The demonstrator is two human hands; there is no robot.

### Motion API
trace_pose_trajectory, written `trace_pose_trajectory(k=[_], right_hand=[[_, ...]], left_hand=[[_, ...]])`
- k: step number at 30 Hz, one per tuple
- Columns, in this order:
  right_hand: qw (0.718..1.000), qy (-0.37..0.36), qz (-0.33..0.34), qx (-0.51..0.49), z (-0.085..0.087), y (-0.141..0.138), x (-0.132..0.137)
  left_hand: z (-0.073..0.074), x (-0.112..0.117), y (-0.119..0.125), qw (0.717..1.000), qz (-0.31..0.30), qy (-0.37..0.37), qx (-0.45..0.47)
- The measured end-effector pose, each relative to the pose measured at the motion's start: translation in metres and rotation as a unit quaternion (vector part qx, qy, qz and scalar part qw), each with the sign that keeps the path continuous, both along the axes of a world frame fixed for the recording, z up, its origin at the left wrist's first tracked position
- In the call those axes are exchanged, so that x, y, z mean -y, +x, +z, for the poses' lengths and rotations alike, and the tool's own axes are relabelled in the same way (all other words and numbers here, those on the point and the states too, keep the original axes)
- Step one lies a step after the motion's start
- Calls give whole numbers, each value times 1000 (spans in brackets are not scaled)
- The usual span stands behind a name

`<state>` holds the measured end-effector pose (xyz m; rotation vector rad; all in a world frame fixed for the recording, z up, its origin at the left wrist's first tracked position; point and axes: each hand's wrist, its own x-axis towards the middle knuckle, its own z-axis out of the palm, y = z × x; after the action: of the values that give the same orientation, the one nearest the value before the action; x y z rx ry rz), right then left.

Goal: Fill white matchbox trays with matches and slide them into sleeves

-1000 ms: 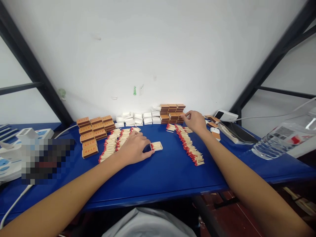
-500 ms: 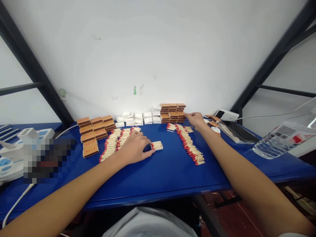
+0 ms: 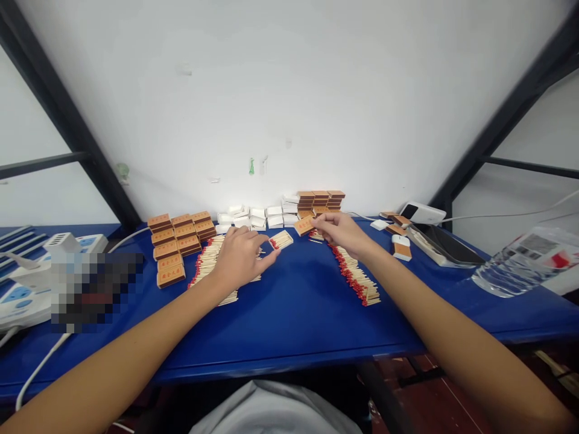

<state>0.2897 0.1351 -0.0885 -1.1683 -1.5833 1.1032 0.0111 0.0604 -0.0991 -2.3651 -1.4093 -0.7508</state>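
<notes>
My left hand pinches an open matchbox tray filled with red-tipped matches and holds it just above the blue table. Right beside it, my right hand grips an orange matchbox sleeve, its open end turned toward the tray. A row of loose matches lies under my right forearm. Another spread of matches sits under and left of my left hand.
Stacked orange matchboxes stand at the left, more orange boxes at the back wall beside white empty trays. A phone, a white device and a plastic bottle lie at the right. A power strip is at the left.
My right hand took an orange sleeve from the back stack and brought it left. My left hand lifted the filled tray off the table toward it.
</notes>
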Motion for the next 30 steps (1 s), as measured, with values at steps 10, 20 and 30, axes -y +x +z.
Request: trace_pose_trajectory(k=[10, 20, 30], right_hand=[[998, -21, 61, -5, -3, -17, 13], [997, -7, 81, -11, -6, -14, 10], [995, 23, 93, -13, -12, -16, 9]], left_hand=[[0, -1, 0, 999, 37, 16, 26], [3, 0, 2, 999, 35, -12, 22], [2, 0, 1, 1000, 3, -2, 14]])
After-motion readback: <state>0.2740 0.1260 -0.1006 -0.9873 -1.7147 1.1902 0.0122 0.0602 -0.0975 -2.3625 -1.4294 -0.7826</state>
